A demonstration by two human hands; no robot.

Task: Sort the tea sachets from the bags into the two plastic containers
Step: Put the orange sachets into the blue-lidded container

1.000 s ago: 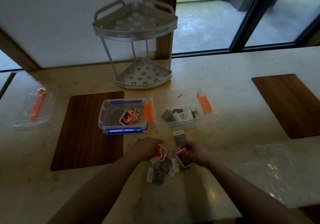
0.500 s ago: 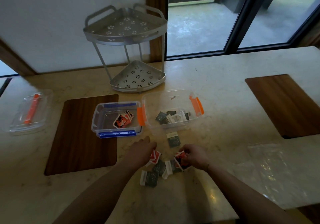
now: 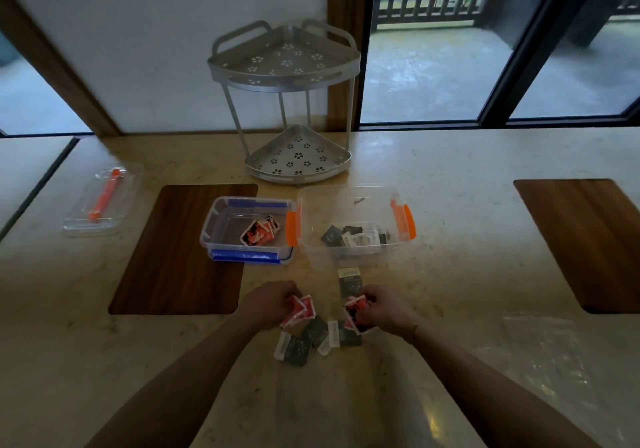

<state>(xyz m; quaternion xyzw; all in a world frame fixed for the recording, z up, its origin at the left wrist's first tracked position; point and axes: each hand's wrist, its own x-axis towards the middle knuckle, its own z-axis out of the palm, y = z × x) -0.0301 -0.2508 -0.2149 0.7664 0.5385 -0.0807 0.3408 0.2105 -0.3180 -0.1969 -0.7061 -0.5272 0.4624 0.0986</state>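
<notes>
- Fingers of the left hand (image 3: 268, 304) were curled round red sachets (image 3: 300, 310), pinching two or three at the left edge of the loose pile on the table (image 3: 450, 239).
- Fingers of the right hand (image 3: 384, 307) pinched another red sachet (image 3: 356, 305) at the pile's right edge; how many it held could not be told.
- Dark sachets (image 3: 313, 336) lay between and just below the two hands, unsorted, some overlapping; one more dark sachet (image 3: 349, 281) lay apart, just in front of the orange-clipped box.
- Step in hand, as judged: picking the red ones out of the mixed pile, both hands gathering at once.
- Blue-clipped box (image 3: 247, 233) already held a few red sachets; the orange-clipped box (image 3: 353, 226), touching it on the right, held dark and white ones. So sorting looked partway done.
- Next move would likely call for lifting both handfuls clear without dragging the dark ones along, then carrying them up and left to the blue-clipped box; the right hand had the longer reach across.
- Further out: a lid (image 3: 104, 201) with an orange clip lay at far left, an emptied bag (image 3: 547, 361) at right, a metal corner rack (image 3: 287, 101) behind the boxes.
</notes>
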